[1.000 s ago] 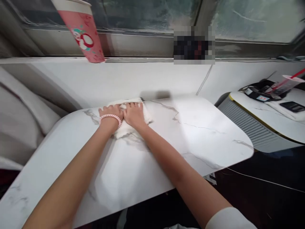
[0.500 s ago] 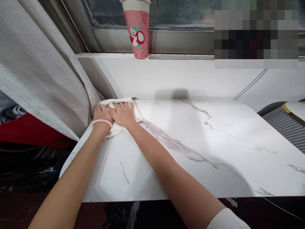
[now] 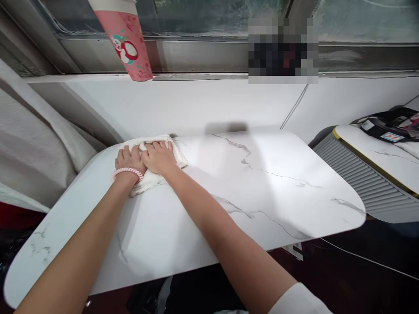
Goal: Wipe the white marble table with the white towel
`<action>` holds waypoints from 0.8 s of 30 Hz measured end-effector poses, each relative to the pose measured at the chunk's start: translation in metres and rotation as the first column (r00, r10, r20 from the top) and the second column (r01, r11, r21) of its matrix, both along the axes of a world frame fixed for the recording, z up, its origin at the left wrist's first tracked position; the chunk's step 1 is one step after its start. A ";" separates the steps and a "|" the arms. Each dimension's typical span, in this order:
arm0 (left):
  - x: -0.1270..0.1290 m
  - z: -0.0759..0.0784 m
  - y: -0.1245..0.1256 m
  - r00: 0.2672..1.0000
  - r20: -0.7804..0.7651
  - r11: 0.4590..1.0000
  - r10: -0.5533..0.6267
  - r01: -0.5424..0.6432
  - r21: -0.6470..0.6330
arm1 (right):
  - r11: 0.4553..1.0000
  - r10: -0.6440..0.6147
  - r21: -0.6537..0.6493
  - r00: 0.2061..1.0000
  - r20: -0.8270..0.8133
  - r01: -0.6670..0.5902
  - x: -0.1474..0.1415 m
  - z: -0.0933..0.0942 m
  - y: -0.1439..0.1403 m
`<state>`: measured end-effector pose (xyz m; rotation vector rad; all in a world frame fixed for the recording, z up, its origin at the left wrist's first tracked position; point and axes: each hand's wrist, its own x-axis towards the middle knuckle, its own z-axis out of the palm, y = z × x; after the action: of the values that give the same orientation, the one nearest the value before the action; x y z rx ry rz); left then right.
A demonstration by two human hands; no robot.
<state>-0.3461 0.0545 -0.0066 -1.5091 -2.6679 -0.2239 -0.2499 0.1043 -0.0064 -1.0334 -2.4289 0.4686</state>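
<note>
Left hand (image 3: 128,160) and right hand (image 3: 159,158) pressed flat, fingers spread, on white cloth (image 3: 149,179) at far left of marble table (image 3: 262,192). Judged soft, light, limp; best gripped by bunching an edge.
</note>
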 end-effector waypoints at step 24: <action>0.407 0.009 0.091 0.665 0.257 0.697 -0.702 0.715 0.053 | 0.641 -0.768 0.057 0.640 0.032 0.766 0.420 -0.002 0.042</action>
<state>0.0609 0.1458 0.0025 -2.6481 -2.0713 -0.4109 0.1698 0.1461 -0.0088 -1.9297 -1.7557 0.0826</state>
